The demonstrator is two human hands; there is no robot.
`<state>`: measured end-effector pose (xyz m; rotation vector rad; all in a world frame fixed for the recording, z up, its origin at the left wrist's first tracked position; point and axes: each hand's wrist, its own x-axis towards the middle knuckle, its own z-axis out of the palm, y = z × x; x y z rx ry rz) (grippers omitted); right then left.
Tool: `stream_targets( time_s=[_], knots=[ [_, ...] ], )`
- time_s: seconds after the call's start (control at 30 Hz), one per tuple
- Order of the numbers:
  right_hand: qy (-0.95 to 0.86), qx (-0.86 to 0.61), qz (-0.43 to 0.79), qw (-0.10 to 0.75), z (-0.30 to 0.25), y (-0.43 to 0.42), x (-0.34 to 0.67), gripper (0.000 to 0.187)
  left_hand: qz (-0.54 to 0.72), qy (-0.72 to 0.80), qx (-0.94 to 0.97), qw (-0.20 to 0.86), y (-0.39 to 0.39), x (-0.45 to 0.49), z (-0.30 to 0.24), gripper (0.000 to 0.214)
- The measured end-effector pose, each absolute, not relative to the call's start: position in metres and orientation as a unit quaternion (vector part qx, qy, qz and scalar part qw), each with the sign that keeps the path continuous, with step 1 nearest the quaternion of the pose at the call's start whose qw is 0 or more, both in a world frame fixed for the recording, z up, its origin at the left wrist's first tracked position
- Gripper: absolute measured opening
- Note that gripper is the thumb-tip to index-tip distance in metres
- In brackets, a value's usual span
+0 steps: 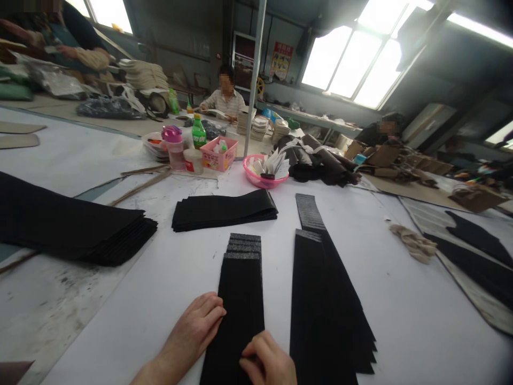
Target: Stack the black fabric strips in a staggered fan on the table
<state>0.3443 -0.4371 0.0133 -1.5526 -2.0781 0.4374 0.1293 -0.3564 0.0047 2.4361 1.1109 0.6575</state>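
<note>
In front of me lies a stack of black strips [241, 289], fanned at the far end so that several grey, speckled ends show. My left hand [196, 323] is at the left edge of this stack, its fingers bent together against the strips. Lower down, over the right side, my right hand [269, 359] has thumb and forefinger pinched on the top strip; the fingertips partly hide what they grip. Just to the right is a second group of black strips [320, 299], spread in a fan with stepped ends. Beyond my stack rests a folded black pile [224, 209].
A larger black stack [68, 219] lies at the left. Farther back stand a pink basket [219, 154], a green bottle [198, 131] and a pink bowl [266, 174] of papers, near a metal pole [255, 75]. A crumpled beige cloth [412, 243] lies right. Other people sit or stand behind.
</note>
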Motion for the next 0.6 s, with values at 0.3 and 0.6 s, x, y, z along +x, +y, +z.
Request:
stream_targets(
  time_s=[0.3,0.6],
  knots=[
    [-0.605,-0.776,0.096,0.153,0.020,-0.400,0.337,0.043,0.242,0.385,0.877,0.156,-0.364,0.129,-0.001,0.014],
    [-0.613,-0.746,0.094,0.242,0.016,-0.405,0.339,0.038,0.251,0.382,0.882,0.118,-0.365,0.129,-0.006,0.013]
  ],
)
